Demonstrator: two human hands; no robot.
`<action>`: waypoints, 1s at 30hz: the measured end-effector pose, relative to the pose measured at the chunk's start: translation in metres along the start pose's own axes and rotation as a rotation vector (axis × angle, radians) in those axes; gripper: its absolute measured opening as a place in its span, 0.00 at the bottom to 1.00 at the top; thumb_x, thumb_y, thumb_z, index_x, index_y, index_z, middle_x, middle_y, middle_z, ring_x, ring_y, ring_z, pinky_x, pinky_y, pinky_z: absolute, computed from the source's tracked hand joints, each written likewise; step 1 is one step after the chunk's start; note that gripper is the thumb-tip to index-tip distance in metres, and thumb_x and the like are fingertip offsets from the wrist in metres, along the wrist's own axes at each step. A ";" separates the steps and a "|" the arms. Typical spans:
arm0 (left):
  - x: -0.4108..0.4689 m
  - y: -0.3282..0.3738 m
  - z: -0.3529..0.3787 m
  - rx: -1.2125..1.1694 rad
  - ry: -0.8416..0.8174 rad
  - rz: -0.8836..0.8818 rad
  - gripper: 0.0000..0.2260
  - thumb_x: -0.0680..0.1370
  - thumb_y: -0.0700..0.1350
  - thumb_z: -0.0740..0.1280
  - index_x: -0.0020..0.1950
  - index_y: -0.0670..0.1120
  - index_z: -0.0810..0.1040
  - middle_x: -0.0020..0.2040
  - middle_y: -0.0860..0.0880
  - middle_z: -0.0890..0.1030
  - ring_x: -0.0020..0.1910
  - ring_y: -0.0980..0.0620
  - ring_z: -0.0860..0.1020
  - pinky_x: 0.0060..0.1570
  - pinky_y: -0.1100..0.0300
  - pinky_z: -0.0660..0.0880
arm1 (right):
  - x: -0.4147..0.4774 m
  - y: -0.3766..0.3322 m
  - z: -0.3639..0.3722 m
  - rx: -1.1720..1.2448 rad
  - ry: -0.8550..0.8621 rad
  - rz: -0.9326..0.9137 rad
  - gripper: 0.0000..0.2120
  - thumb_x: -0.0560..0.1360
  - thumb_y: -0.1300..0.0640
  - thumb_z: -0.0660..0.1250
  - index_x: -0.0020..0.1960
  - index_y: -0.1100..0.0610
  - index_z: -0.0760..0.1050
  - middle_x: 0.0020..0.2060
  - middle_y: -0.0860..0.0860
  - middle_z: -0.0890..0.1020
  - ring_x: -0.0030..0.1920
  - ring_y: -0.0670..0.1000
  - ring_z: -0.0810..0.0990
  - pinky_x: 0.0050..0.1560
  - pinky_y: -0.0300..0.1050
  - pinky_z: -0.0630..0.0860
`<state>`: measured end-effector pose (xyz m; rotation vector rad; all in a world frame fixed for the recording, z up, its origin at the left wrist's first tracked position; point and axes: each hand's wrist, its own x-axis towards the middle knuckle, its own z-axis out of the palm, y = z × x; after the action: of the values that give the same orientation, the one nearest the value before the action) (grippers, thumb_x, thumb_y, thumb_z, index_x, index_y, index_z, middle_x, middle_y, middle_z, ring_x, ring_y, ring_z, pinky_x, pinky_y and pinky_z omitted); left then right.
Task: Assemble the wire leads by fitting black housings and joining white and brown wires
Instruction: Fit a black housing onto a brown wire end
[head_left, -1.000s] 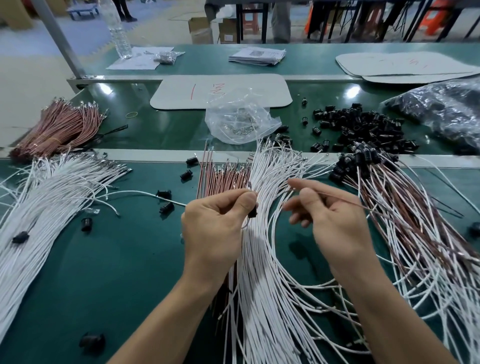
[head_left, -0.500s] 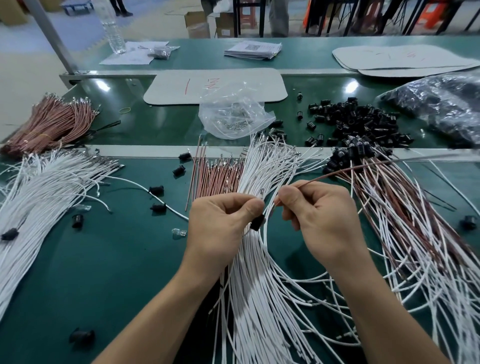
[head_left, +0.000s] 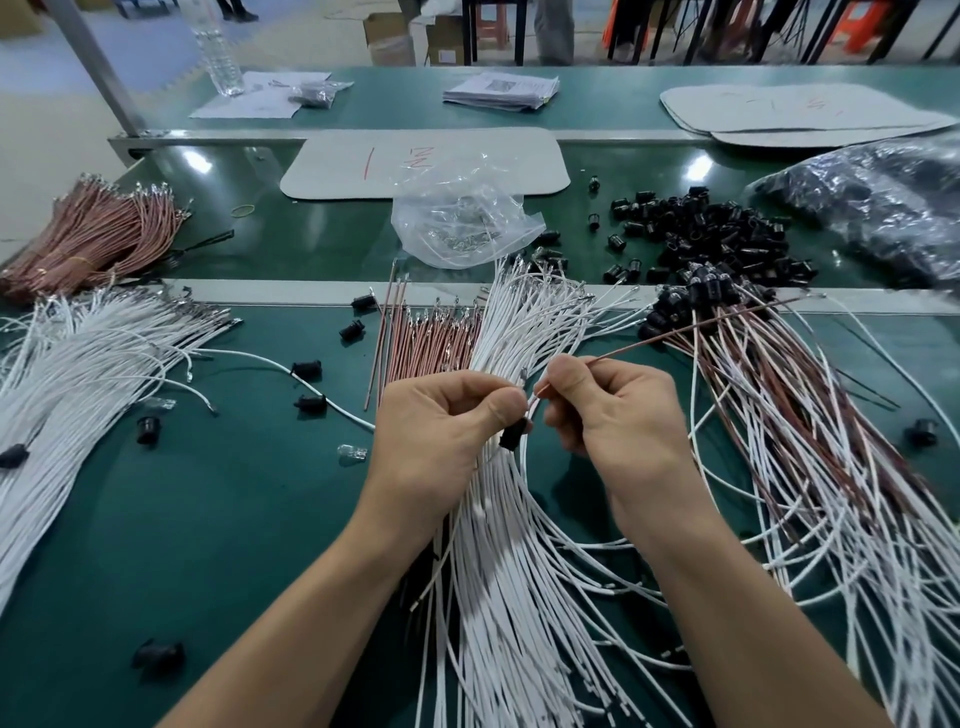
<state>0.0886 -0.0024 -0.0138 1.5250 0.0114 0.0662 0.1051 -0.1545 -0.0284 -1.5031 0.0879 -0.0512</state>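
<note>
in the head view, the left hand (head_left: 441, 431) is pinching a black housing (head_left: 511, 437) between thumb and curled fingers, just above the white wire bundle (head_left: 519, 332) that is fanning out across the middle of the green table (head_left: 208, 519). the right hand (head_left: 623, 415) is pinching a brown wire (head_left: 675, 332) near its tip, and the rest of that wire is running up and to the right. the two hands are working close together, nearly touching, with the wire tip pointing toward the housing. a thin white wire (head_left: 531, 402) seems to be sitting between the fingertips too. that spot is small and partly hidden, so i cannot tell whether it is seated in the housing.

judging by the table, the job is looking partly done. a spread of finished leads (head_left: 805, 415), white and brown strands together, is lying to the right, with housings clustered at its far end. plenty is waiting:

- the white bundle under the hands
- a row of brown wires (head_left: 431, 338) beside it
- a pile of housings (head_left: 717, 234) further back
- more white wires (head_left: 78, 364) on the left
- a brown bundle (head_left: 88, 234) at the far left

a few loose housings (head_left: 306, 369) are lying near the left hand, and a clear plastic bag (head_left: 457, 218) is sitting behind the wires. the step in hand seems to be pushing this brown wire into the housing.
</note>
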 end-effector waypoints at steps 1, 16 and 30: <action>0.000 0.000 0.000 -0.011 0.001 0.001 0.09 0.74 0.35 0.76 0.38 0.48 0.88 0.35 0.46 0.86 0.34 0.49 0.85 0.38 0.64 0.80 | 0.000 0.000 0.000 -0.004 0.006 0.000 0.16 0.81 0.52 0.71 0.36 0.54 0.85 0.28 0.52 0.81 0.26 0.48 0.73 0.29 0.39 0.71; 0.000 -0.002 -0.001 -0.011 0.017 0.000 0.06 0.74 0.33 0.75 0.40 0.43 0.87 0.34 0.44 0.86 0.32 0.50 0.84 0.35 0.63 0.80 | -0.002 -0.004 -0.006 -0.292 -0.071 -0.236 0.12 0.79 0.49 0.72 0.39 0.52 0.84 0.29 0.49 0.82 0.29 0.45 0.77 0.35 0.46 0.74; 0.001 -0.003 -0.002 -0.020 -0.006 0.020 0.08 0.74 0.33 0.76 0.39 0.44 0.88 0.34 0.43 0.86 0.32 0.48 0.84 0.35 0.62 0.80 | 0.001 -0.008 -0.011 -0.331 -0.148 -0.226 0.11 0.79 0.49 0.72 0.39 0.51 0.85 0.29 0.49 0.82 0.29 0.44 0.77 0.34 0.39 0.73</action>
<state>0.0897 -0.0010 -0.0173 1.5058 -0.0089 0.0775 0.1055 -0.1664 -0.0208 -1.8371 -0.2026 -0.1113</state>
